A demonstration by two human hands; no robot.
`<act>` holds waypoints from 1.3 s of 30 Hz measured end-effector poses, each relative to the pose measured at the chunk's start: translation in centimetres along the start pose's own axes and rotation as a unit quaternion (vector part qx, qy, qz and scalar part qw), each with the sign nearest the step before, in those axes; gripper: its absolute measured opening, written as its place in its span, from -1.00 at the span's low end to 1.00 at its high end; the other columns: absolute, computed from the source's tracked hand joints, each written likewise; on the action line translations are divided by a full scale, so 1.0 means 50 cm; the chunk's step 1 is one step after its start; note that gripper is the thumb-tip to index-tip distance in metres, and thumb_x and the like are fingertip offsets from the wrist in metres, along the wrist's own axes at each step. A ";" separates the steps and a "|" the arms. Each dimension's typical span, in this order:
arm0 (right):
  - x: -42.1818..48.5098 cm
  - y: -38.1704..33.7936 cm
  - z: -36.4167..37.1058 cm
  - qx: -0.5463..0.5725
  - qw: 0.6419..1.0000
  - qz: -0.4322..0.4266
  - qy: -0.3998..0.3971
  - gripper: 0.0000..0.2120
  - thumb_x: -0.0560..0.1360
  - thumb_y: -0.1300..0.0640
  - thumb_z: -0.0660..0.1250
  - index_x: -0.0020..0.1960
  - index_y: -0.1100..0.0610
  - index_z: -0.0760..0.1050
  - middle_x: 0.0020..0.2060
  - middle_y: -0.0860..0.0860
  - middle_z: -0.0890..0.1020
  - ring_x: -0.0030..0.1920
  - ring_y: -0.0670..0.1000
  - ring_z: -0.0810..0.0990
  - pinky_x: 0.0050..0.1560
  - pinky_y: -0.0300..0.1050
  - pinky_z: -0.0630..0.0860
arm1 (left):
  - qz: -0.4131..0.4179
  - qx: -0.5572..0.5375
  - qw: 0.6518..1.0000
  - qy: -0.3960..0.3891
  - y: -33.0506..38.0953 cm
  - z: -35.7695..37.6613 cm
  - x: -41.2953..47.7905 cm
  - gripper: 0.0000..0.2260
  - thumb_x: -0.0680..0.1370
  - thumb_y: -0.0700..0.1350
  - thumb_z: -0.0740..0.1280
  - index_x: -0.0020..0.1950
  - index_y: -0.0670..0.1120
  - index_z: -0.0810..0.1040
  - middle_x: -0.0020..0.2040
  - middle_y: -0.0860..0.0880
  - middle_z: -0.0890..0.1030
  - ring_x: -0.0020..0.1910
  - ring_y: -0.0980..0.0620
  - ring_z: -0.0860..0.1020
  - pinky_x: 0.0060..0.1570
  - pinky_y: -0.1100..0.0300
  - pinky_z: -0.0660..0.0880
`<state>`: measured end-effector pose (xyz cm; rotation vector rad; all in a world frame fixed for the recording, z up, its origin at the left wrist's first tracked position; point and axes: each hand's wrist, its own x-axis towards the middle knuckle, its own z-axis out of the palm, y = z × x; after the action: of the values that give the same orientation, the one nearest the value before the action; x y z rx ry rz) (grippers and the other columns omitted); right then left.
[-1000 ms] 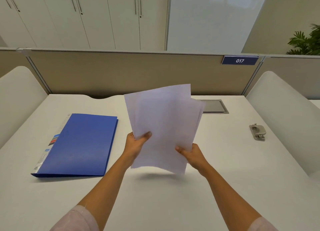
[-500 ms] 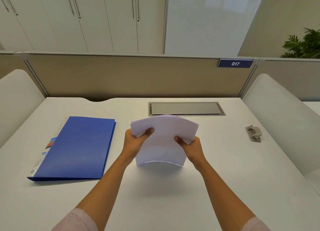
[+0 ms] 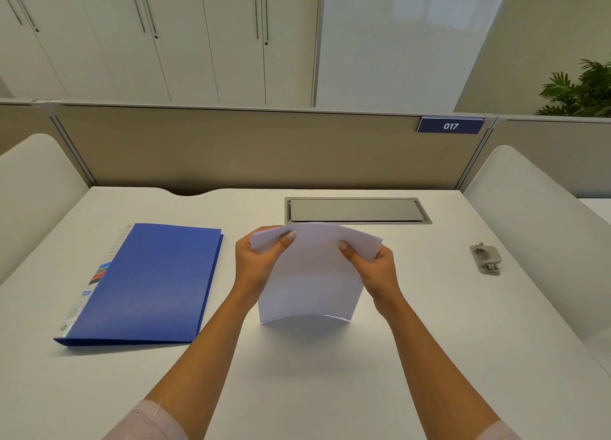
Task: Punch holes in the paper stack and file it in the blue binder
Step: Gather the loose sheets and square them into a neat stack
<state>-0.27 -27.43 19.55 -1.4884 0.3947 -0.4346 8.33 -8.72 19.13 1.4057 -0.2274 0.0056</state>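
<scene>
A white paper stack (image 3: 310, 274) stands upright on its lower edge on the white desk (image 3: 297, 380), bowed outward in the middle. My left hand (image 3: 256, 264) grips its upper left side, thumb on the front. My right hand (image 3: 377, 271) grips the upper right side the same way. The blue binder (image 3: 145, 284) lies closed and flat to the left, well apart from the stack. A small grey hole punch (image 3: 486, 259) sits at the right side of the desk.
A grey metal cable flap (image 3: 357, 211) is set into the desk just behind the stack. Beige partition panels (image 3: 248, 148) bound the back; white curved side screens (image 3: 535, 228) stand at left and right.
The loosely fanned sheets, held up in the air a second ago, have come down onto the desk and are squared up on their lower edge. Both hands now grip higher on the stack.
</scene>
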 end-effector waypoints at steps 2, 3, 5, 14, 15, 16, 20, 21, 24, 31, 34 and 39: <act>-0.001 -0.008 0.004 0.014 1.000 -0.017 0.001 -0.69 0.35 -0.13 0.49 -0.01 0.02 0.65 -0.13 -0.04 0.69 -0.16 -0.03 0.67 -0.28 -0.23 0.57 | 0.005 -0.019 1.000 0.023 0.003 0.003 -0.001 -0.91 0.44 0.02 0.46 -0.07 0.10 0.66 -0.14 0.14 0.66 -0.12 0.06 0.63 -0.35 0.31 0.54; -0.002 -0.012 0.007 0.024 0.999 -0.020 0.005 -0.69 0.38 -0.15 0.45 -0.02 0.05 0.65 -0.15 -0.03 0.69 -0.19 -0.05 0.66 -0.29 -0.23 0.56 | 0.004 -0.032 0.999 0.038 0.004 0.005 -0.003 -0.92 0.47 0.02 0.43 -0.08 0.06 0.65 -0.16 0.12 0.66 -0.13 0.02 0.62 -0.35 0.29 0.54; -0.003 -0.017 0.014 0.034 0.999 -0.018 0.012 -0.66 0.46 -0.17 0.32 -0.06 0.09 0.66 -0.21 -0.01 0.68 -0.25 -0.07 0.63 -0.32 -0.24 0.54 | 0.012 -0.047 0.997 0.056 0.004 0.010 -0.008 -0.86 0.53 0.03 0.34 -0.11 0.02 0.65 -0.19 0.10 0.66 -0.18 0.06 0.62 -0.37 0.30 0.53; 0.005 -0.014 0.023 0.017 0.999 -0.030 0.022 -0.61 0.57 -0.15 0.21 -0.21 0.08 0.64 -0.37 -0.01 0.61 -0.36 -0.07 0.55 -0.38 -0.26 0.47 | -0.008 -0.037 0.997 0.062 -0.001 0.019 -0.011 -0.72 0.50 0.18 0.28 -0.34 0.07 0.52 -0.39 0.08 0.56 -0.38 0.10 0.57 -0.41 0.31 0.51; 0.005 -0.011 0.022 0.016 0.999 -0.033 0.015 -0.61 0.54 -0.18 0.24 -0.20 0.09 0.62 -0.35 -0.01 0.62 -0.35 -0.07 0.56 -0.37 -0.26 0.48 | -0.005 -0.032 0.998 0.060 -0.005 0.016 -0.011 -0.77 0.47 0.18 0.30 -0.29 0.09 0.55 -0.35 0.10 0.60 -0.34 0.09 0.60 -0.39 0.31 0.53; 0.002 -0.006 0.018 0.015 0.999 -0.036 0.006 -0.63 0.50 -0.20 0.29 -0.16 0.10 0.62 -0.31 0.01 0.64 -0.32 -0.06 0.59 -0.35 -0.25 0.50 | -0.003 -0.025 0.998 0.060 -0.010 0.013 -0.013 -0.82 0.44 0.18 0.32 -0.24 0.11 0.58 -0.32 0.11 0.62 -0.29 0.07 0.61 -0.38 0.31 0.55; -0.007 0.035 -0.004 -0.042 0.999 -0.003 -0.017 -0.79 0.35 -0.01 0.54 -0.05 -0.02 0.63 -0.14 -0.05 0.72 -0.13 -0.03 0.69 -0.24 -0.23 0.59 | -0.035 0.009 0.998 0.051 -0.052 -0.012 -0.030 -0.82 0.36 0.13 0.44 -0.15 0.07 0.59 -0.26 0.11 0.66 -0.23 0.00 0.63 -0.36 0.27 0.57; -0.009 0.046 -0.009 -0.074 0.997 0.007 -0.026 -0.82 0.36 0.06 0.54 -0.06 -0.04 0.62 -0.13 -0.05 0.72 -0.10 -0.02 0.69 -0.19 -0.18 0.62 | -0.045 0.019 0.998 0.040 -0.064 -0.019 -0.035 -0.84 0.38 0.09 0.46 -0.14 0.05 0.60 -0.25 0.10 0.67 -0.22 0.00 0.63 -0.34 0.26 0.57; -0.007 0.064 -0.012 -0.132 0.990 0.025 -0.049 -0.87 0.44 0.15 0.47 -0.05 -0.01 0.60 -0.08 0.06 0.70 -0.05 0.10 0.67 -0.02 0.07 0.62 | -0.080 0.039 0.996 0.011 -0.083 -0.027 -0.042 -0.91 0.44 -0.02 0.46 -0.13 0.01 0.60 -0.20 0.01 0.66 -0.20 -0.06 0.62 -0.30 0.23 0.55; 0.007 0.026 0.002 -0.090 0.996 0.015 -0.021 -0.89 0.38 0.04 0.52 -0.13 -0.05 0.61 -0.20 -0.05 0.71 -0.19 -0.02 0.69 -0.19 -0.10 0.64 | -0.039 0.010 0.999 0.018 -0.052 -0.016 -0.023 -0.85 0.43 -0.07 0.48 -0.04 0.08 0.59 -0.19 0.12 0.66 -0.20 0.10 0.65 -0.33 0.32 0.56; -0.002 0.031 0.003 -0.058 0.998 0.022 -0.026 -0.79 0.33 0.06 0.56 -0.08 -0.07 0.62 -0.15 -0.07 0.72 -0.15 -0.05 0.70 -0.19 -0.15 0.64 | -0.051 -0.002 0.998 0.035 -0.056 -0.013 -0.022 -0.79 0.40 -0.09 0.51 -0.02 0.09 0.59 -0.11 0.08 0.67 -0.16 0.05 0.66 -0.25 0.24 0.61; -0.013 0.052 0.003 -0.034 0.998 0.034 -0.035 -0.80 0.33 0.11 0.56 -0.09 -0.08 0.65 -0.12 -0.06 0.72 -0.10 -0.03 0.70 -0.17 -0.14 0.63 | -0.064 -0.003 0.997 0.042 -0.068 -0.008 -0.025 -0.79 0.36 -0.10 0.55 -0.09 0.09 0.62 -0.14 0.10 0.68 -0.17 0.09 0.66 -0.26 0.29 0.59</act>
<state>-0.64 -26.89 16.97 -1.5474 0.4074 -0.3169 7.65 -8.73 15.56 1.4079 -0.0662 -0.0419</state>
